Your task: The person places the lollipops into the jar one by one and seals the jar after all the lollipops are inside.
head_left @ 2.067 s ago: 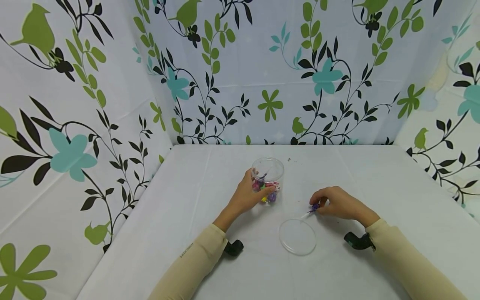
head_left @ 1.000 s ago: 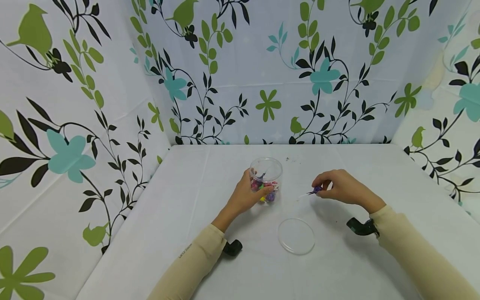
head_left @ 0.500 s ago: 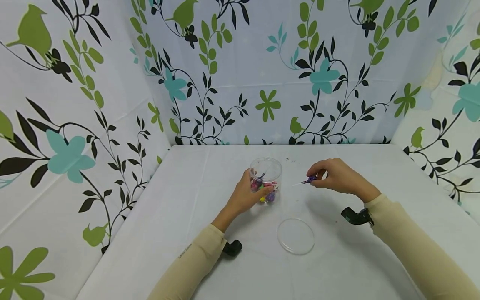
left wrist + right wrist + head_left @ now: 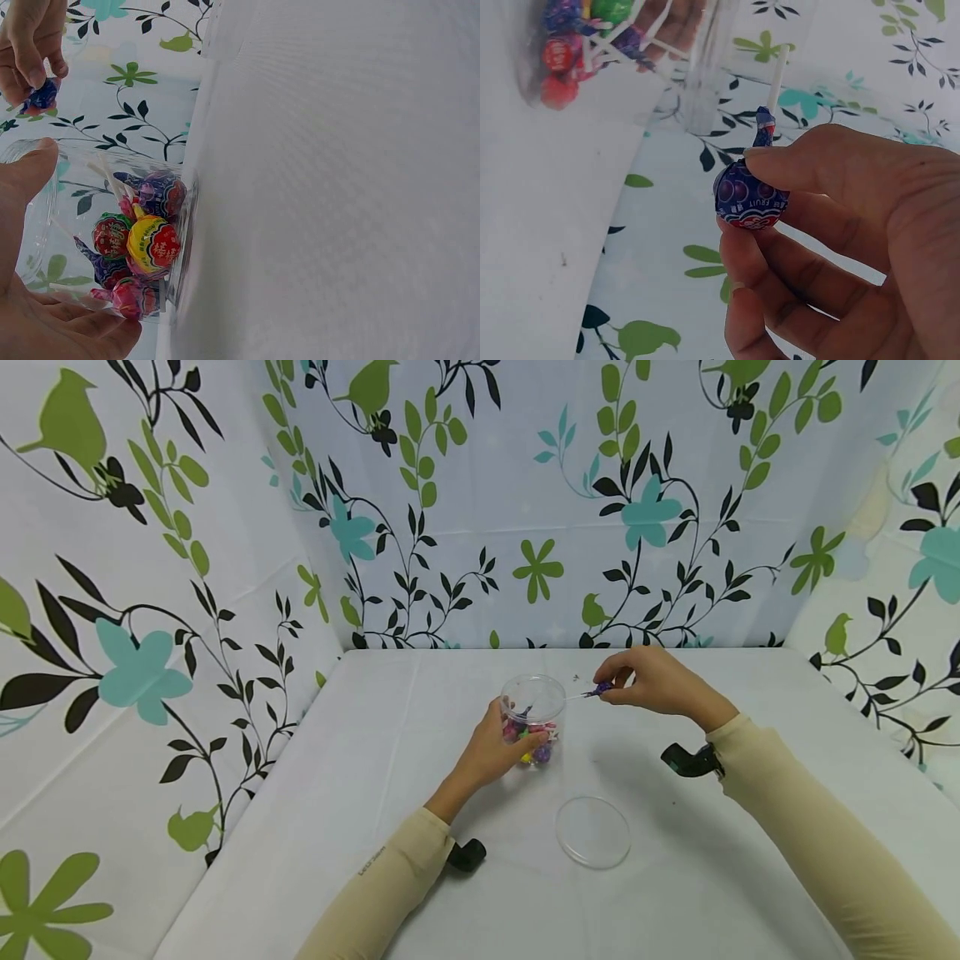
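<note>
My left hand [image 4: 491, 745] grips a clear plastic jar [image 4: 534, 697] that stands upright on the white table with its mouth uncovered. Inside are several wrapped lollipops, among them a yellow lollipop [image 4: 154, 244] and a green-and-red lollipop [image 4: 112, 235]. Just right of the jar's rim, above the table, my right hand [image 4: 654, 683] pinches a purple-blue lollipop [image 4: 751, 193] by its wrapped head between thumb and fingers. Its white stick [image 4: 778, 75] points left toward the jar's mouth.
A round clear lid [image 4: 592, 832] lies flat on the table [image 4: 420, 893] in front of the jar. Small dark specks [image 4: 576, 677] mark the cloth behind it. Patterned curtains [image 4: 465, 527] enclose the back and both sides.
My right hand has lifted the purple-blue lollipop from beside the lid and carried it up and left to the jar's rim. My left hand and the jar have stayed put.
</note>
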`<state>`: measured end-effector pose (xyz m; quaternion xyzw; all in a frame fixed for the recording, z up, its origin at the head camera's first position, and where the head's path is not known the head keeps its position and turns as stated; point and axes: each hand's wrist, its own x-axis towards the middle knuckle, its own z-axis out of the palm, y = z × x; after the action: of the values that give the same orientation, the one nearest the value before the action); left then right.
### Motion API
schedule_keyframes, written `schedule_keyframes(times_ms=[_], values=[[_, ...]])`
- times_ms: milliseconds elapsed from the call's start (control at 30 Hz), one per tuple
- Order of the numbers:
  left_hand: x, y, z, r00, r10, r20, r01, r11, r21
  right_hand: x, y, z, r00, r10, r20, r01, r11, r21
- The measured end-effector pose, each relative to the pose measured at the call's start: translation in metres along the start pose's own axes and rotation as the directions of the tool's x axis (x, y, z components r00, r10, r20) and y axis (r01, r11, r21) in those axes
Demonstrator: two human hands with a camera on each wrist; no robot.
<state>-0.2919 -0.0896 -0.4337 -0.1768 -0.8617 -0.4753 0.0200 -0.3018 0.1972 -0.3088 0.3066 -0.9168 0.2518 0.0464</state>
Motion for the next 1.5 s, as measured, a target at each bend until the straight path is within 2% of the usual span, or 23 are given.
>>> schedule_keyframes(times_ms=[133,767,1200,1500], values=[[-0.001,0.001,0.0,1.0,-0.011,0.003,0.011,1.0,-0.001,0.01,-0.006,-0.001,1.0,0.016,0.006,-0.016,1.0,-0.008],[-0.001,0.001,-0.001,1.0,-0.022,0.016,0.022,1.0,-0.006,0.042,-0.023,0.016,0.999,-0.039,0.011,0.038,0.999,0.036],[-0.001,0.001,-0.002,1.0,0.007,0.029,-0.006,1.0,-0.026,0.053,-0.03,0.027,0.999,-0.028,0.043,0.026,0.998,0.05],[-0.002,0.001,-0.003,1.0,0.003,0.03,-0.002,1.0,-0.024,0.058,-0.03,0.032,0.998,-0.047,0.044,0.044,0.997,0.061]])
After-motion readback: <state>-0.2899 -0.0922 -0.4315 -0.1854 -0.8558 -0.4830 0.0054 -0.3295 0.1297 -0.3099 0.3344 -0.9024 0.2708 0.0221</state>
